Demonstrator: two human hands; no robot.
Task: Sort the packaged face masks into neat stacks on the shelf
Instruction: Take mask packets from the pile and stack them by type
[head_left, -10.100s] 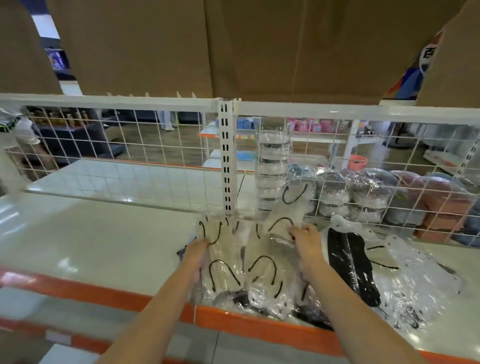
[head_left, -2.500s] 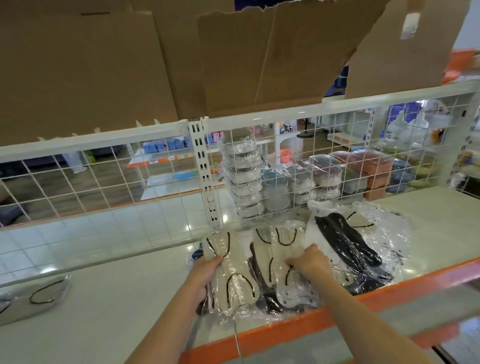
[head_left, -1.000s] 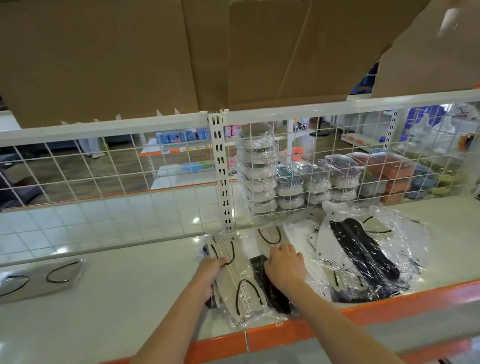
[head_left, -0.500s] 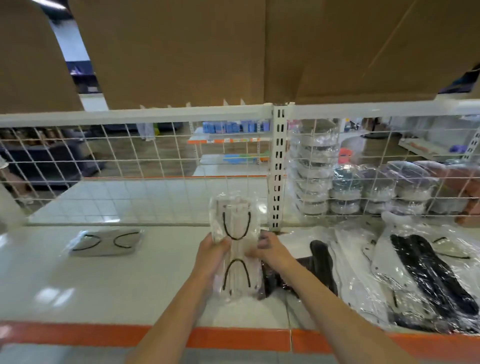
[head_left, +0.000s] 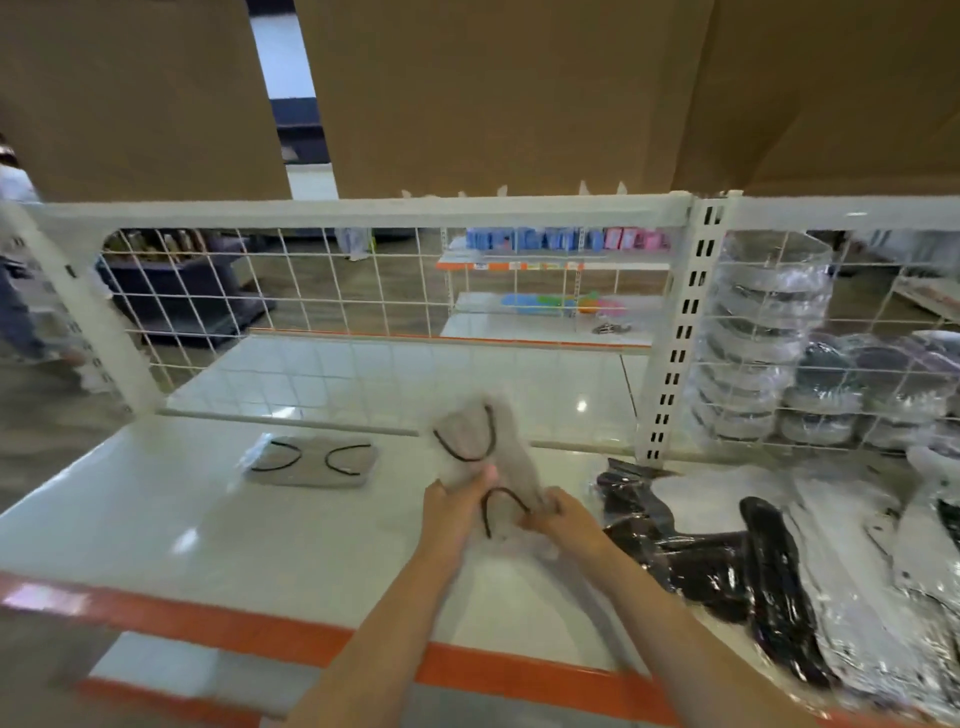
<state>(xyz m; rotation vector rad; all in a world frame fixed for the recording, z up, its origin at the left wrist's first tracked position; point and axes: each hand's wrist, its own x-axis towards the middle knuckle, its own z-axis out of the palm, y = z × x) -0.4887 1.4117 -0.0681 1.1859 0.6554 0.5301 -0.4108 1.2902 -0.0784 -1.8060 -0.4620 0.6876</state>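
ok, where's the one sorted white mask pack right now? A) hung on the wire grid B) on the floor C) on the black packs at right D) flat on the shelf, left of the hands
D: the lone mask pack lies flat on the shelf, left of both hands, which grip another pack.

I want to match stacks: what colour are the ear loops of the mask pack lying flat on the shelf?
Black, on a white mask pack; head view shows it.

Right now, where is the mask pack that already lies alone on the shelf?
Head view: the lone mask pack lies flat, left of centre on the shelf, near the wire grid, left of both hands.
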